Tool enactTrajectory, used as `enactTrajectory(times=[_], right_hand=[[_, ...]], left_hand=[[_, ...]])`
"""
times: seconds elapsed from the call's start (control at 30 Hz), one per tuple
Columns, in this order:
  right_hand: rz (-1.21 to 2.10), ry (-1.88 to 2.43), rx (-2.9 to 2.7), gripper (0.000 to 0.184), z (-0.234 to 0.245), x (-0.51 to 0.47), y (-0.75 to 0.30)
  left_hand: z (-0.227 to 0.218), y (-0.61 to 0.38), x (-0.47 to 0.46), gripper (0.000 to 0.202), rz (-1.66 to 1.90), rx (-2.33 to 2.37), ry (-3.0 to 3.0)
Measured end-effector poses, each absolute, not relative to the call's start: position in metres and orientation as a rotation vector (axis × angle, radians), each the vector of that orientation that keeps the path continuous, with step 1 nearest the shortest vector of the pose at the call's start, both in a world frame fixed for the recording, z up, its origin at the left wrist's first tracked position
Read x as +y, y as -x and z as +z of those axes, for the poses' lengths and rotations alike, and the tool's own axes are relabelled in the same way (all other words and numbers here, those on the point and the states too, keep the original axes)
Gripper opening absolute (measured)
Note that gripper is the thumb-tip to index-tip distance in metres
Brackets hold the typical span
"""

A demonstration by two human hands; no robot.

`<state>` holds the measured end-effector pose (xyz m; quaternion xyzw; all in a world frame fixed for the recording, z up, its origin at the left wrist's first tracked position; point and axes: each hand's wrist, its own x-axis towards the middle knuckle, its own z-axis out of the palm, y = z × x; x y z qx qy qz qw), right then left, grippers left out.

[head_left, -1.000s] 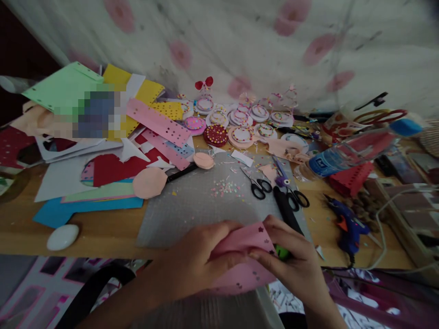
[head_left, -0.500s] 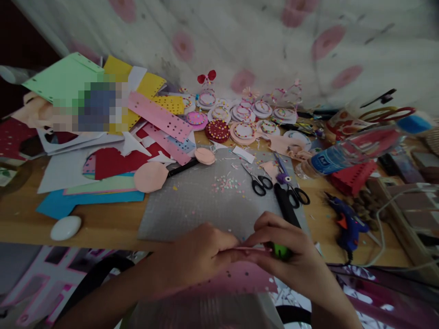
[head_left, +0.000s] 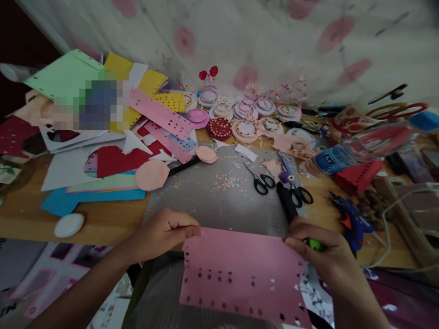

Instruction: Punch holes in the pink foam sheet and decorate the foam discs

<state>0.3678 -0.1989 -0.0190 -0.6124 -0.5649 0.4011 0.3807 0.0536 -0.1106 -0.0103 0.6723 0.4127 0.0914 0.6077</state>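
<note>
A pink sheet of paper (head_left: 240, 256) with rows of small punched flower-shaped holes hangs between my two hands over the table's front edge. My left hand (head_left: 168, 233) pinches its upper left corner between thumb and fingers. At the upper right corner, my right hand (head_left: 318, 246) pinches the sheet. Part of a bright green object (head_left: 314, 245) shows at the right hand's palm; its kind is hidden by the fingers. Beyond the sheet, small punched paper bits (head_left: 228, 183) lie on the grey cutting mat (head_left: 192, 205).
Two black-handled pairs of scissors (head_left: 264, 183) lie on the mat's right side. Farther right are a blue glue gun (head_left: 353, 219) and a plastic bottle (head_left: 360, 146). Coloured paper (head_left: 116, 160) is piled left, near a white oval object (head_left: 69, 225). Decorated paper discs (head_left: 219, 129) line the back.
My hands have moved apart, the left one leftward and the right one rightward. The pink sheet, gripped close between them before, is now spread out flat.
</note>
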Motion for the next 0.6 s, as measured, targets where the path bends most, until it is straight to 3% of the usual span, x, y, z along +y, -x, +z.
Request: enactTrajectory(times=[0.1,0.23,0.33,0.5,0.6], right_hand=[[1.080,1.651,-1.386,0.030,-0.025,-0.204,-0.368],[1.088,1.687,-1.054,0.016,-0.036,-0.206,-0.382],[1.172,1.430,-0.852,0.035,-0.035,-0.204,-0.382],[1.422,1.317,-1.283,0.022,-0.008,-0.192,-0.341],[1.402,1.332,-1.508,0.042,0.004,-0.179,-0.317]], left_hand=[[-0.020,-0.060,-0.116,0.026,0.362,1.063,-1.465],[-0.029,-0.067,-0.120,0.032,0.393,1.178,-1.694],[-0.024,-0.072,-0.123,0.030,0.294,1.183,-1.854],[-0.006,-0.087,-0.135,0.026,0.220,1.033,-1.873],[0.002,-0.095,-0.142,0.019,0.295,1.009,-1.821]])
